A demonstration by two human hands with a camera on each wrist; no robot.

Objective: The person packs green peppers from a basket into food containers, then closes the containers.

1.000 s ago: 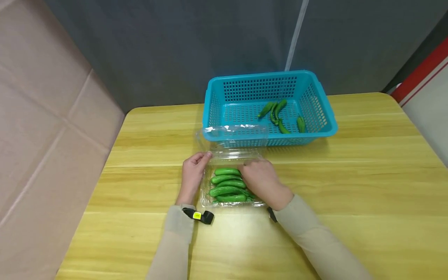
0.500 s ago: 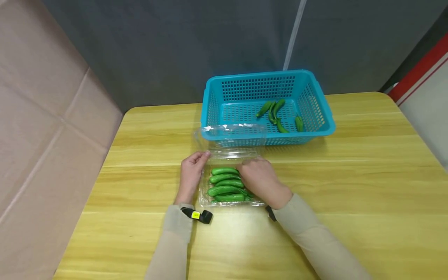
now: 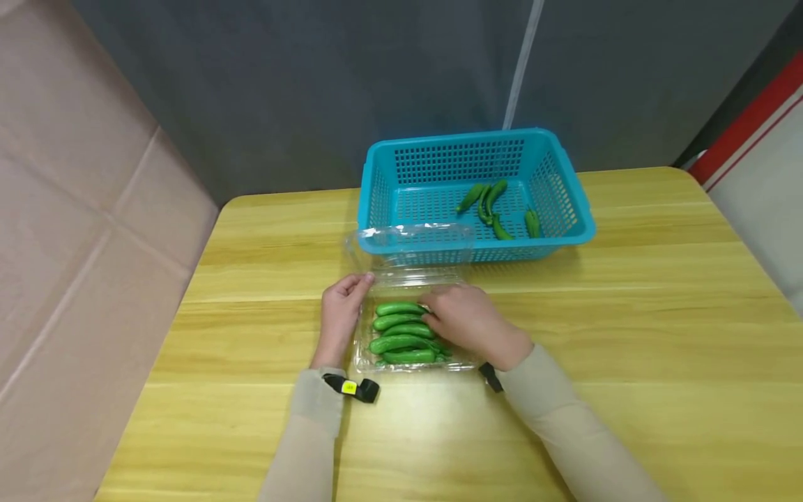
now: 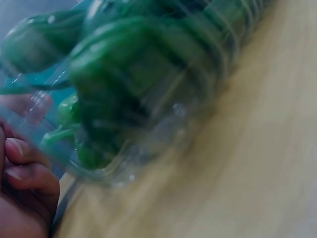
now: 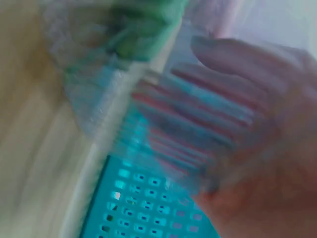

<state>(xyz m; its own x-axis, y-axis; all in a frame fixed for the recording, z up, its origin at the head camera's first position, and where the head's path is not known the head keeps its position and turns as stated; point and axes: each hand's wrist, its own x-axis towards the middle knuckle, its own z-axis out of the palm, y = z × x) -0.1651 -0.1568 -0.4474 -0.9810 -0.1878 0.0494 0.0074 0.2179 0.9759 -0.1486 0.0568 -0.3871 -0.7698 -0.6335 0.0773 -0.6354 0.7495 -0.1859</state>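
A clear plastic clamshell box (image 3: pixel 408 368) lies open on the table, holding several green chili peppers (image 3: pixel 404 343) laid side by side. My left hand (image 3: pixel 339 314) pinches the box's left edge near the hinge, thumb on top. Over the right half of the box is my right hand (image 3: pixel 467 321), its fingertips right at the peppers' ends. Fairly straight, blurred fingers of the right hand (image 5: pixel 262 114) show in the right wrist view, with no pepper between them. Through the box wall, peppers (image 4: pixel 114 64) and their stems appear in the left wrist view.
A blue perforated basket (image 3: pixel 461 136) stands behind the box, with several more peppers (image 3: pixel 495 195) on its floor. The raised clear lid (image 3: pixel 414 237) overlaps the basket's front rim. A dark curtain (image 3: pixel 301 90) hangs behind the wooden table (image 3: pixel 270 244).
My right hand has lifted slightly from its tucked position among the peppers, and its fingers have loosened and come into sight. My left hand keeps its pinch on the box edge.
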